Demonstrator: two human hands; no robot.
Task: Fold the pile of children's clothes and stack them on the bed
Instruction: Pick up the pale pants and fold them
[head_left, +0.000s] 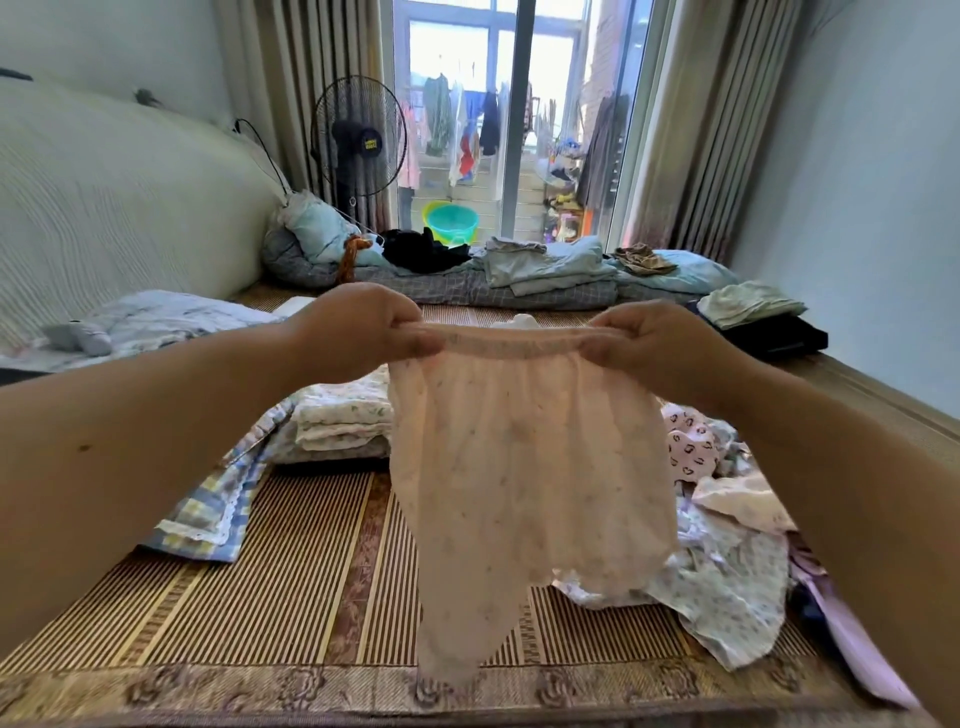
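Note:
A pair of pale pink children's trousers (524, 467) with a small print hangs in the air above the bed's striped bamboo mat (291, 587). My left hand (358, 327) pinches the left end of the elastic waistband and my right hand (660, 343) pinches the right end, stretching it flat. One leg hangs lower than the other. Behind the trousers on the left lies a small stack of folded floral clothes (343, 421). An unfolded pile of children's clothes (727, 551) spreads across the mat on the right.
A blue checked cloth with lace trim (218, 514) lies left of the stack. Folded bedding (550, 270), dark clothes (421, 249) and a pillow (156, 322) sit farther back. A standing fan (358, 135) and glass balcony door are behind. A wall runs along the right.

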